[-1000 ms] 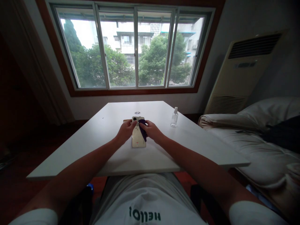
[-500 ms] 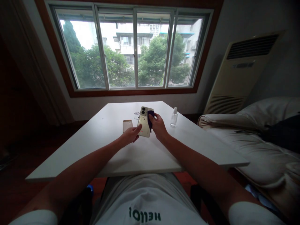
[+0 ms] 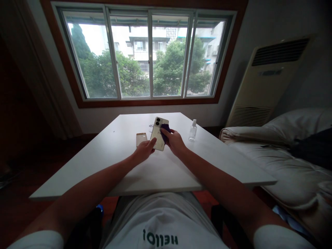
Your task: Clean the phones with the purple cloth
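A pale gold smartphone (image 3: 156, 135) is held up above the table, its back with the camera lenses facing me. My left hand (image 3: 144, 151) grips its lower left edge, thumb over the back. My right hand (image 3: 176, 141) pinches a dark purple cloth (image 3: 165, 132) against the phone's right side. The cloth covers part of the back. Behind my left hand a beige phone case (image 3: 141, 138) lies on the table, partly hidden by the fingers. A small round clear item (image 3: 150, 128) with dark lines sits behind the phone, half covered by it.
A clear spray bottle (image 3: 192, 130) stands on the white table (image 3: 103, 166), right of my right hand. A tiny dark speck (image 3: 113, 131) lies at the left. To the right is a cushioned sofa (image 3: 290, 152); a window (image 3: 149, 55) is ahead.
My right hand has slid the cloth left and inward over the phone's back. The phone has tilted slightly and shifted a little left in my left hand.
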`<state>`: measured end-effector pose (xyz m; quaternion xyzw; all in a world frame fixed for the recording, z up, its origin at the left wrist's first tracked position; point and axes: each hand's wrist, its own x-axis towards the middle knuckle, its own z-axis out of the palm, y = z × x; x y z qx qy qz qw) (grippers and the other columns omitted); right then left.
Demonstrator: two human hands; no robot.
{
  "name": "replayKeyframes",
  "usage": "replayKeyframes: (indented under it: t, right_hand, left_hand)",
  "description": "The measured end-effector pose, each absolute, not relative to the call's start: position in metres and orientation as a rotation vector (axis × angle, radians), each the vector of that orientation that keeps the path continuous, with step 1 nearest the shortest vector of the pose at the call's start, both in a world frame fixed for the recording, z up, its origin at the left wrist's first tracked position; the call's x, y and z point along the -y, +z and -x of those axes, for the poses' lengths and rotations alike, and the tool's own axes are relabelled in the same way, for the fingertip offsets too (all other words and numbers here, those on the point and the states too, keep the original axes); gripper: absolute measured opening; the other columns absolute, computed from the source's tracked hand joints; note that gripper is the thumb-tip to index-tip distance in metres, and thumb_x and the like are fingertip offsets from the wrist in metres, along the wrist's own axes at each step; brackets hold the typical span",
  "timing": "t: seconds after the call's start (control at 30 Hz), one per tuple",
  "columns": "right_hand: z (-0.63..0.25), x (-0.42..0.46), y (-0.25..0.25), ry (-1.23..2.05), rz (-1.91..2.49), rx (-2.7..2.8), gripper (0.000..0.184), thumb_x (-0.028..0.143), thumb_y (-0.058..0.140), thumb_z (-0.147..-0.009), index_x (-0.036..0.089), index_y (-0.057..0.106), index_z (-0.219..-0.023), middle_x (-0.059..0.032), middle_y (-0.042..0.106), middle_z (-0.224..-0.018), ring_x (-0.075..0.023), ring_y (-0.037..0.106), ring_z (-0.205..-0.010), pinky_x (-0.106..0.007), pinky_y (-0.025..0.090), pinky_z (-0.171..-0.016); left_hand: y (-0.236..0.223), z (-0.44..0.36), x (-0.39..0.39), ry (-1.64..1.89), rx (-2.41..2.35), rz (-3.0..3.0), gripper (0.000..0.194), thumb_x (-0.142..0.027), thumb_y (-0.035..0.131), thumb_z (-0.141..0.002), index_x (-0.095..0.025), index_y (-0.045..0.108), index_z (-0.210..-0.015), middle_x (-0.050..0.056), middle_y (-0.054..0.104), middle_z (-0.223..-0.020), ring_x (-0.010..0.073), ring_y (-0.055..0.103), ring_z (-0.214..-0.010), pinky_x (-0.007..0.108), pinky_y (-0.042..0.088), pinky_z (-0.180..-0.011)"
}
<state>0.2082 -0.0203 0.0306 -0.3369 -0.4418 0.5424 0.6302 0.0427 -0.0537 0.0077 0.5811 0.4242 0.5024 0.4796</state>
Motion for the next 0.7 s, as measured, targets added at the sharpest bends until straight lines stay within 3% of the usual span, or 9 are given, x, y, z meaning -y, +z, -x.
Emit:
replayKeyframes:
  t: [0.13,0.23,0.43,0.7]
  right_hand:
    - [-0.206,0.026,0.033,1.144,0.816,0.910,0.091,0.041,0.089,-0.066,0.020,0.031,-0.133,-0.0155,0.063,-0.125,-0.0276,0.070,-0.098,-0.037,0.065,-0.066]
    - [-0.206,0.026,0.033,1.115,0.856,0.901,0.089,0.045,0.089,-0.066,0.020,0.032,-0.130,-0.0173,0.060,-0.128,-0.0281,0.070,-0.099,-0.036,0.064,-0.066]
    - [-0.208,0.023,0.029,1.108,0.924,1.131,0.055,0.062,0.074,-0.075,0.018,0.055,-0.102,-0.0093,0.068,-0.100,-0.0204,0.068,-0.080,-0.030,0.059,-0.061]
    - [-0.216,0.011,0.023,0.844,1.028,1.294,0.062,0.078,0.057,-0.077,0.016,0.063,-0.074,-0.0043,0.064,-0.071,-0.0150,0.056,-0.063,-0.025,0.043,-0.053]
  left_hand:
    - [0.004,-0.042,0.053,1.223,-1.032,-1.457,0.051,-0.064,0.065,-0.082,-0.015,0.065,-0.069,0.004,0.059,-0.060,0.0104,0.050,-0.051,0.021,0.038,-0.048]
    - [0.003,-0.043,0.054,1.219,-1.023,-1.454,0.052,-0.065,0.064,-0.081,-0.015,0.063,-0.067,0.004,0.058,-0.059,0.0104,0.049,-0.051,0.022,0.037,-0.048]
    - [0.004,-0.045,0.057,1.230,-1.014,-1.454,0.054,-0.068,0.064,-0.080,-0.015,0.065,-0.068,0.005,0.059,-0.061,0.0108,0.049,-0.053,0.022,0.039,-0.050]
    - [-0.002,-0.044,0.054,1.205,-1.041,-1.515,0.064,-0.076,0.061,-0.076,-0.012,0.067,-0.076,0.007,0.063,-0.069,0.0124,0.054,-0.060,0.024,0.045,-0.058]
